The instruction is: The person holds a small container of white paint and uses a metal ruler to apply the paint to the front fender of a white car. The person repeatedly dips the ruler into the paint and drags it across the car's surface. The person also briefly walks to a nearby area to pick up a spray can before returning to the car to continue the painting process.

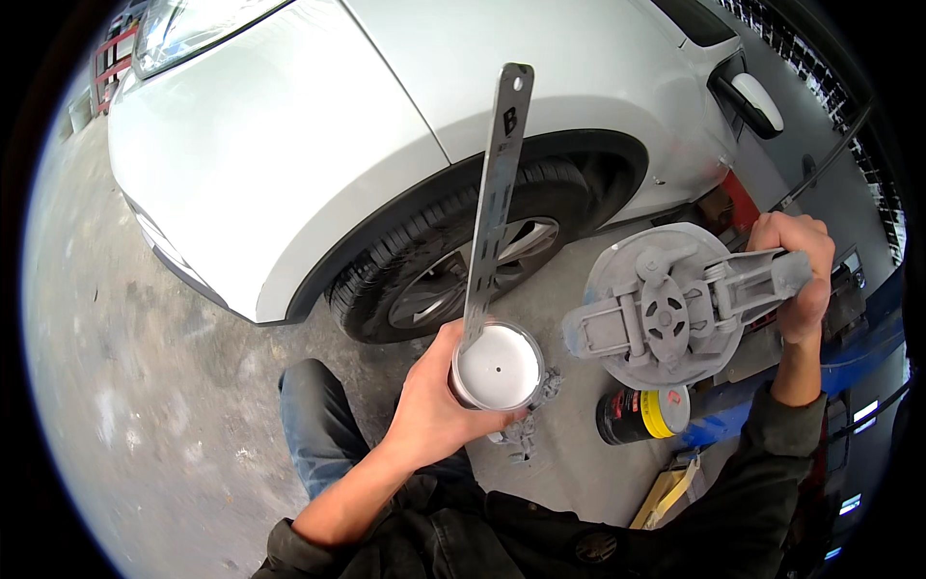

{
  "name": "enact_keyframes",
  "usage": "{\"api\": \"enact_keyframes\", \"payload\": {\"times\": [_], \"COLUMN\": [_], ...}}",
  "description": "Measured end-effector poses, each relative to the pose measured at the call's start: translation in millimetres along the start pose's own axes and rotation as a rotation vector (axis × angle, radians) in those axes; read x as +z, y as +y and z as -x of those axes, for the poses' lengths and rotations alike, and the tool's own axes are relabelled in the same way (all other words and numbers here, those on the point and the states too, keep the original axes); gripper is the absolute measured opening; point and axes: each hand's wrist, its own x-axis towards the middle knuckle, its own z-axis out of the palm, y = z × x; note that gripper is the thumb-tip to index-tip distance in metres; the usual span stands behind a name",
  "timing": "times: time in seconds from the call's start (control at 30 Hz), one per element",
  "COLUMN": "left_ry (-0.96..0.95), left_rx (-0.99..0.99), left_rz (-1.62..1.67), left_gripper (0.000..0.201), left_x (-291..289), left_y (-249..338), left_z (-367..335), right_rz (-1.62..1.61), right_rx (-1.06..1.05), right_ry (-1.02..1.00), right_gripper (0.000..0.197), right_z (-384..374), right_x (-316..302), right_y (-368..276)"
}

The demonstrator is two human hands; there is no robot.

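Left hand [432, 405]: cup [496, 408] clasped | right hand [803, 270]: device [664, 314] gripped | tall strip [495, 203] at cup's left rim could be jolted loose

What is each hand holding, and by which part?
Left hand: a clear round cup containing white material, held around its side. Right hand: a grey, round, lid-like device, gripped by its projecting handle.

Bright light here, and the white car body [289, 154] glows almost featureless! Glare streaks the headlight [198, 34], while the wheel well [606, 179] drops into deep shadow. Mid-frame, the metal ruler [497, 183] looks crisp; out left, the floor [135, 386] softens, edges bending toward a blue-fringed black rim.
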Motion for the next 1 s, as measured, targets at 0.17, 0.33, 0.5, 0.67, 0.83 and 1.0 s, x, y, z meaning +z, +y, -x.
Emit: {"api": "enact_keyframes", "payload": {"times": [0.17, 0.33, 0.5, 0.67, 0.83, 1.0], "left_ry": [-0.024, -0.025, 0.136, 0.187, 0.233, 0.203], "left_rx": [-0.032, -0.1, -0.104, -0.122, -0.126, -0.115], "left_rz": [0.042, 0.154, 0.035, -0.208, -0.235, -0.41], "left_gripper": [0.082, 0.086, 0.101, 0.11, 0.112, 0.112], "left_x": [-1, -6, -15, -20, -21, -25], "left_y": [-9, -10, -21, -21, -18, -14], "left_z": [2, 10, 31, 45, 56, 59], "right_rz": [-0.178, -0.484, -0.488, -0.66, -0.992, -0.998], "right_rx": [0.324, 1.057, 1.614, 2.145, 2.214, 2.528], "right_ry": [0.329, 0.62, 0.586, 0.864, 1.304, 1.255], "right_gripper": [0.078, 0.056, 0.049, 0.035, 0.029, 0.033], "right_z": [86, 254, 408, 555, 661, 680], "right_x": [-5, 41, 155, 294, 393, 470], "right_y": [67, 105, 112, 131, 91, 28]}}
